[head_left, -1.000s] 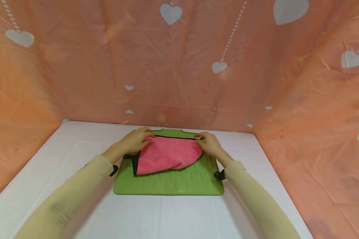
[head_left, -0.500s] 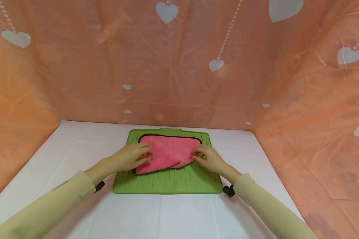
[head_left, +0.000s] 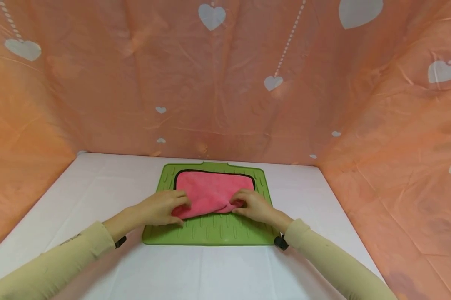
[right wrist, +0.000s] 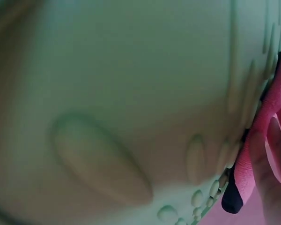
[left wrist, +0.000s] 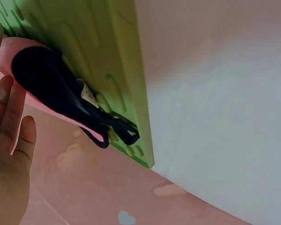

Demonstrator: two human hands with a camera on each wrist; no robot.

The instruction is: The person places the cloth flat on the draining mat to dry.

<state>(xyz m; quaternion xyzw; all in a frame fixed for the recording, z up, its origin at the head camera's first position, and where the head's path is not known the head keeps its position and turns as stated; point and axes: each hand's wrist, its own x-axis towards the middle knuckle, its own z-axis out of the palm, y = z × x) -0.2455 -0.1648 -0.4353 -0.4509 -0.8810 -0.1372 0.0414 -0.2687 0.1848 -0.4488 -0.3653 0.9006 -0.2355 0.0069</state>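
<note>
A pink towel [head_left: 210, 187] with dark trim lies folded on a green ribbed mat [head_left: 218, 233]. My left hand [head_left: 161, 207] rests its fingers on the towel's near left corner, thumb spread toward the mat. At the near right part, beside a small crease, my right hand [head_left: 254, 206] touches the towel with bent fingers, and pink shows between fingers and thumb. From the left wrist, the left fingers look fairly straight beside the towel's dark trim [left wrist: 47, 79], which ends in a black loop [left wrist: 126, 132]. Both sets of fingertips are partly hidden.
The mat lies on a white-covered table [head_left: 165, 271], near its far edge. An orange curtain with pale hearts [head_left: 225, 104] encloses the back and both sides. A small white tag [left wrist: 86, 92] shows near the loop in the left wrist view.
Both hands have left the towel's far corners and come down to its near side. The right hand has also shifted left onto the crease. The towel stays about where it was.
</note>
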